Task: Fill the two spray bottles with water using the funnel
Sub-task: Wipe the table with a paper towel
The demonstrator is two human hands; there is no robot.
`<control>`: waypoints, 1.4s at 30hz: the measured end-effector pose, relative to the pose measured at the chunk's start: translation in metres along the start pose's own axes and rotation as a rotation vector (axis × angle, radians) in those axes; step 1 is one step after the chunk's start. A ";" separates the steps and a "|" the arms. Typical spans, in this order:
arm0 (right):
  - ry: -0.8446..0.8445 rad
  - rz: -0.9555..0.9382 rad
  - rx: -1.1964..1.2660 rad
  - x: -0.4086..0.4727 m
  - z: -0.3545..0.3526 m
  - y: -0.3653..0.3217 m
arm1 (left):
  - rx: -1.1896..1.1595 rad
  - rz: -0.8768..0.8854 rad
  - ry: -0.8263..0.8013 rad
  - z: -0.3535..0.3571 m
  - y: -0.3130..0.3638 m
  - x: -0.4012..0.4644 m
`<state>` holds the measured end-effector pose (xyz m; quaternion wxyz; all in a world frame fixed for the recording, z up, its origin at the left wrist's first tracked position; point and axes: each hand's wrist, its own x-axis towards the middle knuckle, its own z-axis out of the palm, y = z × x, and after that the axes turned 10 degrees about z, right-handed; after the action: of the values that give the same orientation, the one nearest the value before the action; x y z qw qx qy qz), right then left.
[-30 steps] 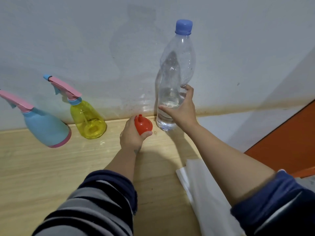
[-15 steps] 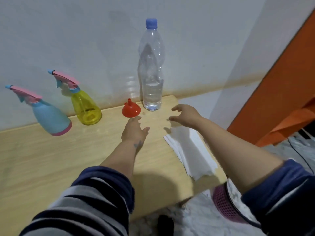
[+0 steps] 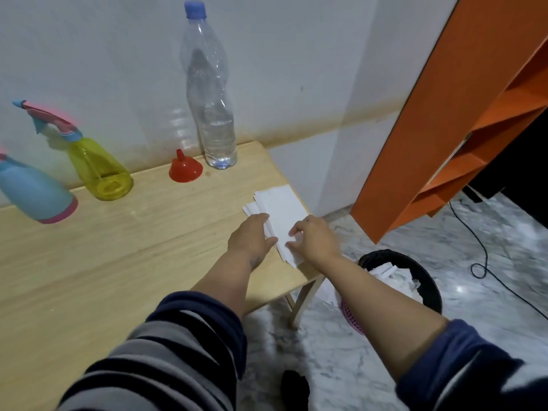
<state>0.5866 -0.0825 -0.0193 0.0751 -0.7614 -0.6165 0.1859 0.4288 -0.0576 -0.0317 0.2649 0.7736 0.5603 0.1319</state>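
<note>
Light wooden tabletop (image 3: pixel 103 277) against a pale grey wall; marbled floor at 3 to 5 o'clock.

Nearest, both forearms in rolled navy-and-grey striped sleeves reach toward 1 o'clock.
Left hand (image 3: pixel 252 237): fingers straight, lying flat on the left edge of a stack of white paper sheets (image 3: pixel 278 212).
Right hand (image 3: pixel 315 240): fingers loosely bent, tips touching the stack's near right corner; whether it pinches a sheet, cannot tell. Hands near each other, not touching.
Stack of white paper sheets: at the table's right edge.
Round black waste bin (image 3: pixel 427 280): on the floor beside the table leg, white scraps inside.
Orange shelving unit (image 3: pixel 444 129): at 2 o'clock.
Small red plastic funnel (image 3: pixel 185 169): mouth down on the table at 12 o'clock, untouched.
Tall clear plastic water bottle with blue cap (image 3: pixel 212 114): upright just right of the funnel, partly full.
Yellow translucent spray bottle with pink trigger (image 3: pixel 98 167): at 10 o'clock by the wall.
Light blue spray bottle with pink base (image 3: pixel 32 194): at 9 o'clock, partly out of frame.
</note>
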 end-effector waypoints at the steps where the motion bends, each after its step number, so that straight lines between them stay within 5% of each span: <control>1: 0.019 -0.002 0.010 0.001 0.001 0.001 | 0.013 -0.005 0.004 0.002 0.000 0.000; 6: -0.003 0.042 0.131 0.008 0.000 0.001 | 0.038 -0.038 0.065 0.008 0.002 0.000; 15: -0.115 0.276 0.693 0.011 -0.020 0.002 | 0.072 -0.075 0.054 0.011 0.007 0.000; 29: -0.153 0.182 0.419 0.007 -0.008 -0.007 | 0.213 -0.055 0.000 0.019 0.015 -0.003; 36: -0.181 0.220 0.503 0.007 -0.014 -0.009 | 0.211 -0.029 -0.053 0.015 0.016 -0.008; 42: -0.232 0.244 0.630 0.007 -0.026 -0.001 | -0.172 -0.156 0.114 0.011 0.026 0.000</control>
<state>0.5964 -0.0726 0.0033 0.2130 -0.7427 -0.4379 0.4597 0.4549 -0.0668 -0.0267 0.3077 0.6932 0.6195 0.2023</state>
